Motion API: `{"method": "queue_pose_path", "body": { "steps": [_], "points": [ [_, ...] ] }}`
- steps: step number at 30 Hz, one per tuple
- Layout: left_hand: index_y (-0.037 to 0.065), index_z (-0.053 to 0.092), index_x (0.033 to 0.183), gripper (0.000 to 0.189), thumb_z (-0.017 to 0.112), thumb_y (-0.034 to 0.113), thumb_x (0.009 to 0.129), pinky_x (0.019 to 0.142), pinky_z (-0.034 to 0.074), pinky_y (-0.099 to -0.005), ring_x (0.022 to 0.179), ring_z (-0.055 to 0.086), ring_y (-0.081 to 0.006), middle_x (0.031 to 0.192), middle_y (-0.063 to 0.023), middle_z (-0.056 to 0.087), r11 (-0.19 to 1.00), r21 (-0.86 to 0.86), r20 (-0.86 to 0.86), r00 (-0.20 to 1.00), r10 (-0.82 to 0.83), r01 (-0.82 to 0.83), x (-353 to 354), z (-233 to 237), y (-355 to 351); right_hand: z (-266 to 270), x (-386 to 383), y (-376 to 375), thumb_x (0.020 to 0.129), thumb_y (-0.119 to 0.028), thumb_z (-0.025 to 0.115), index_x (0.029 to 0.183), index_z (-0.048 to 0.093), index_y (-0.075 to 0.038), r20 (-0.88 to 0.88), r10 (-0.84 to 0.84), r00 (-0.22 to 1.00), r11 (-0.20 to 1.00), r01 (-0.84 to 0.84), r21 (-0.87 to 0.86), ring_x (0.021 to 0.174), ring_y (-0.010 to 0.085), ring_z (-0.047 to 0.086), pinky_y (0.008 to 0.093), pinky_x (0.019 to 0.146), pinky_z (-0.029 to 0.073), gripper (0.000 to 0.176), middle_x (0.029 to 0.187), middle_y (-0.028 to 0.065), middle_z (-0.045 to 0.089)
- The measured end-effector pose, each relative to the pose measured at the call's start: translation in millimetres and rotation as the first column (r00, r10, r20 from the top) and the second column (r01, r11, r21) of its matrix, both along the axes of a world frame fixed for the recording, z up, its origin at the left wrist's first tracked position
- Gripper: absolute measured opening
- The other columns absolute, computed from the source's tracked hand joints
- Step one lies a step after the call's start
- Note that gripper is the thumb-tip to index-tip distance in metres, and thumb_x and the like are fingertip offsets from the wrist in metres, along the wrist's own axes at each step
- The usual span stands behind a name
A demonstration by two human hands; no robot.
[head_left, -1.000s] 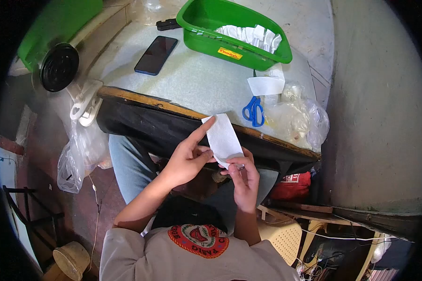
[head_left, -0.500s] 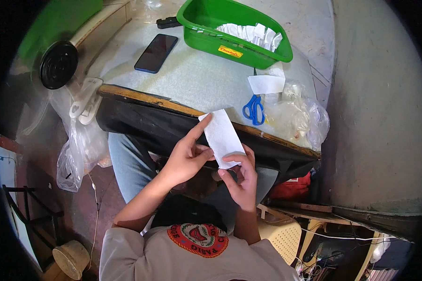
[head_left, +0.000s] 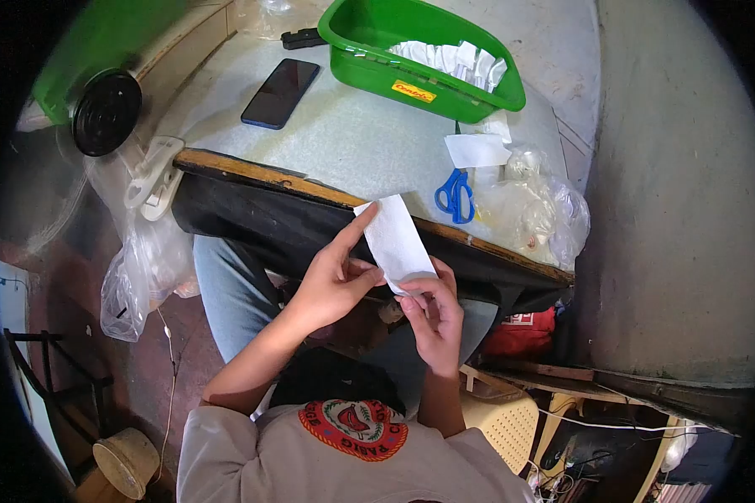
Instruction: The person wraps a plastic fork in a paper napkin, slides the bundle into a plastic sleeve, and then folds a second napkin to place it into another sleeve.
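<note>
A flat white rectangle of paper is held above my lap, just at the table's front edge. My left hand grips its left side, with the index finger stretched along the upper left corner and the thumb near the lower left. At the lower end, my right hand pinches the paper between thumb and fingers. Blue-handled scissors lie on the table to the right of the paper. Beyond them is another white paper piece.
A green basin holds several folded white papers. A dark phone lies left of it, near a black object. Clear plastic bags sit at the table's right. A white clip-like holder hangs at the left edge.
My right thumb has moved up against the paper's lower end, and its fingers have closed in there. My left hand stays almost still.
</note>
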State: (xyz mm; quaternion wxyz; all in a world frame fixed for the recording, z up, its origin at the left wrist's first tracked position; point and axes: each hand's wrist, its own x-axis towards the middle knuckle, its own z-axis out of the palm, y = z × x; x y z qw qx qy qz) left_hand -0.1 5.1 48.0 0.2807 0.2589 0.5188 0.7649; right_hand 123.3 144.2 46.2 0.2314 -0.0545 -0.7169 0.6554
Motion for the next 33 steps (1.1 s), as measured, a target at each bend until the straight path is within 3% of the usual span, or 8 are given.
{"method": "queue_pose_path", "body": {
  "steps": [13, 16, 19, 21, 29, 33],
  "points": [
    [0.005, 0.023, 0.154, 0.081, 0.056, -0.016, 0.083, 0.080, 0.056, -0.0265, 0.094, 0.068, -0.0170, 0.150, -0.0236, 0.036, 0.998, -0.014, -0.051, 0.997, 0.054, -0.055, 1.3, -1.0, 0.2, -3.0, -0.9, -0.8, 0.092, 0.003, 0.061, 0.102, 0.067, 0.003, -0.018, -0.019, 1.000, 1.000, 0.019, -0.014, 0.115, 0.0226, 0.058, 0.0333, 0.094, 0.054, 0.012, 0.130, 0.0152, 0.043],
    [0.005, 0.024, 0.154, 0.081, 0.057, -0.016, 0.083, 0.078, 0.056, -0.0263, 0.091, 0.068, -0.0161, 0.146, -0.0229, 0.042, 0.997, -0.034, -0.068, 0.996, 0.059, -0.062, 1.2, 1.2, 0.4, -1.5, 0.3, -2.8, 0.091, -0.001, 0.064, 0.101, 0.068, 0.000, 0.021, -0.028, 0.999, 0.998, 0.030, -0.064, 0.118, 0.0211, 0.054, 0.0332, 0.097, 0.048, 0.011, 0.130, 0.0132, 0.047],
    [0.005, 0.025, 0.154, 0.081, 0.057, -0.016, 0.083, 0.077, 0.055, -0.0260, 0.089, 0.068, -0.0151, 0.143, -0.0218, 0.046, 0.995, -0.074, -0.089, 0.994, 0.060, -0.067, 0.8, 1.7, -0.5, -1.0, -0.4, -1.6, 0.090, 0.001, 0.064, 0.101, 0.068, 0.000, 0.025, -0.015, 1.000, 0.999, 0.016, -0.029, 0.119, 0.0221, 0.054, 0.0344, 0.098, 0.048, 0.012, 0.132, 0.0140, 0.046],
    [0.005, 0.025, 0.154, 0.081, 0.057, -0.015, 0.082, 0.076, 0.055, -0.0259, 0.088, 0.068, -0.0146, 0.142, -0.0211, 0.048, 0.992, -0.101, -0.107, 0.992, 0.060, -0.071, 1.2, 1.3, -0.1, -3.3, -1.2, -0.5, 0.090, 0.004, 0.063, 0.101, 0.068, 0.003, -0.027, -0.014, 1.000, 1.000, 0.014, 0.009, 0.111, 0.0232, 0.061, 0.0329, 0.088, 0.058, 0.012, 0.131, 0.0156, 0.043],
    [0.005, 0.025, 0.154, 0.080, 0.058, -0.014, 0.083, 0.075, 0.054, -0.0249, 0.087, 0.067, -0.0129, 0.133, -0.0173, 0.055, 0.994, -0.069, -0.082, 0.994, 0.075, -0.080, 0.9, 1.8, 0.3, -2.8, -1.1, 1.1, 0.088, 0.003, 0.066, 0.099, 0.069, 0.002, -0.003, -0.035, 0.999, 0.991, 0.035, 0.132, 0.113, 0.0231, 0.060, 0.0314, 0.088, 0.058, 0.011, 0.134, 0.0159, 0.041],
    [0.005, 0.025, 0.154, 0.080, 0.058, -0.014, 0.084, 0.075, 0.054, -0.0251, 0.088, 0.067, -0.0135, 0.137, -0.0183, 0.052, 0.997, -0.057, -0.051, 0.997, 0.050, -0.053, -0.4, 0.3, 0.0, -1.8, -0.5, 2.1, 0.087, 0.004, 0.067, 0.098, 0.070, 0.001, 0.008, -0.036, 0.999, 0.991, 0.034, 0.129, 0.115, 0.0226, 0.059, 0.0307, 0.089, 0.057, 0.012, 0.135, 0.0155, 0.041]
  ]
}}
